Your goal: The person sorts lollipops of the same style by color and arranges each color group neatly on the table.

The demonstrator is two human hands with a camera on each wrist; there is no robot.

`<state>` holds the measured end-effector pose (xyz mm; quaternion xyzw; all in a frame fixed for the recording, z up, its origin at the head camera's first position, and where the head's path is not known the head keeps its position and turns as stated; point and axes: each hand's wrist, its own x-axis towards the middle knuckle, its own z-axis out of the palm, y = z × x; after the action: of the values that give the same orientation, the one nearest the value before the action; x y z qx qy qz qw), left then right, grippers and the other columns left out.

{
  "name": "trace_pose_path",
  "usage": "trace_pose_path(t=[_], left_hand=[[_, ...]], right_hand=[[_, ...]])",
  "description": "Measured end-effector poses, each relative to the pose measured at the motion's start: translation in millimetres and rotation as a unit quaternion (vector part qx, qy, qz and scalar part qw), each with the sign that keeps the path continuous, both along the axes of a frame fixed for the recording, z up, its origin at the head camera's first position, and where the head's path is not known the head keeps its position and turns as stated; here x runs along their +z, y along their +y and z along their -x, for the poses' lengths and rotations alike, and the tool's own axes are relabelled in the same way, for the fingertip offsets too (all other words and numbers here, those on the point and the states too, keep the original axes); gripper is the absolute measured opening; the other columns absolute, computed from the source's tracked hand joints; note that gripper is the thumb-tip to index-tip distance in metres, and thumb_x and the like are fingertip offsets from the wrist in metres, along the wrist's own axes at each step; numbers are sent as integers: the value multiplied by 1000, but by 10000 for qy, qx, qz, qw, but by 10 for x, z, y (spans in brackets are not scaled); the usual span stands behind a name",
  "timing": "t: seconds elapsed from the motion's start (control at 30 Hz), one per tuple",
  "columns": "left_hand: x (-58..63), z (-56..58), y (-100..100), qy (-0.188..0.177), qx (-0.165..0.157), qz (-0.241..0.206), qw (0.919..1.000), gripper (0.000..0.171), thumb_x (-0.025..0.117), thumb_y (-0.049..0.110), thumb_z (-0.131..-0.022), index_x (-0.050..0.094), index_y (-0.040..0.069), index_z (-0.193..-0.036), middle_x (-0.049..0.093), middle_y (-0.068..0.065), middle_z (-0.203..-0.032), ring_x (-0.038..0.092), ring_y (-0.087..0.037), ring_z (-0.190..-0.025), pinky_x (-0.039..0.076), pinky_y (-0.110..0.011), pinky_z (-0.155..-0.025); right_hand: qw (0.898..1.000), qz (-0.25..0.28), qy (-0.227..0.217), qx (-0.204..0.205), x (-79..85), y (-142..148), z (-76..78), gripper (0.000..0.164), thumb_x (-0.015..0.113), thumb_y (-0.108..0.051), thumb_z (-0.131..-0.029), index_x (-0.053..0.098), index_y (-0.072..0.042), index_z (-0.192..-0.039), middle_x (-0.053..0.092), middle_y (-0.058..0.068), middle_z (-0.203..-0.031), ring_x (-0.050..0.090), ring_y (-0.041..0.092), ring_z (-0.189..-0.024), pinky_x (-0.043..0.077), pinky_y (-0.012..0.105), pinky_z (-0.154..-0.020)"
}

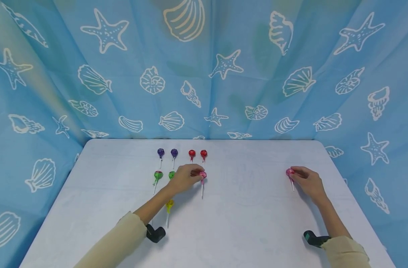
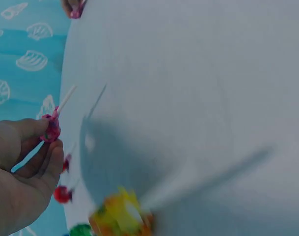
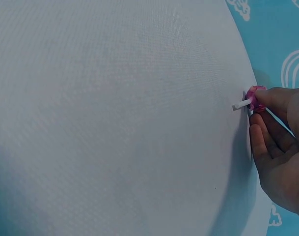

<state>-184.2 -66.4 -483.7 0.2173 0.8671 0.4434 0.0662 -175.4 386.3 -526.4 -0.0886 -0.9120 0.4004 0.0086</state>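
Note:
My left hand [image 1: 184,178] pinches a pink-wrapped lollipop [image 1: 202,174] by its head between thumb and fingers. Its white stick points toward me, and in the left wrist view the lollipop [image 2: 51,127] is held above its shadow. At the right side of the table, my right hand [image 1: 309,183] pinches another pink lollipop [image 1: 289,172] by the head. That lollipop's white stick [image 3: 242,104] sticks out from the fingertips in the right wrist view. Just beyond the left hand lie two red lollipops [image 1: 204,153]. A green lollipop [image 1: 171,174] is partly covered by that hand.
Two purple lollipops [image 1: 161,152] lie at the back left of the white table [image 1: 250,208]. Another green one [image 1: 158,175] lies in front of them. A yellow lollipop [image 1: 169,205] rests beside the left forearm. A blue shell-patterned curtain [image 1: 210,74] hangs behind the table.

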Motion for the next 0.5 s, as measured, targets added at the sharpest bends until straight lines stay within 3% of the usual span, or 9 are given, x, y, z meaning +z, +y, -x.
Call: trace_pose_path(t=[0.27,0.5], left_hand=[[-41,-21,-205,-214,551,387,9975,21,71,4,-92,71,3,-112,71,-4,-102,67,-21,-96,55,-35,-89],[-39,-12,-229,-103,601,651,9960,23,70,2,-92,70,0,-114,71,-8,-103,66,-21,-94,55,-34,-87]], right_hand=[[10000,29,12,-7,29,-17,-20,44,56,-28,-103,56,1,-136,57,26,-131,54,41,-120,44,55,-101],[9999,-18,68,-122,30,-67,-53,43,56,-29,-103,57,-1,-136,59,23,-130,56,38,-119,49,45,-99]])
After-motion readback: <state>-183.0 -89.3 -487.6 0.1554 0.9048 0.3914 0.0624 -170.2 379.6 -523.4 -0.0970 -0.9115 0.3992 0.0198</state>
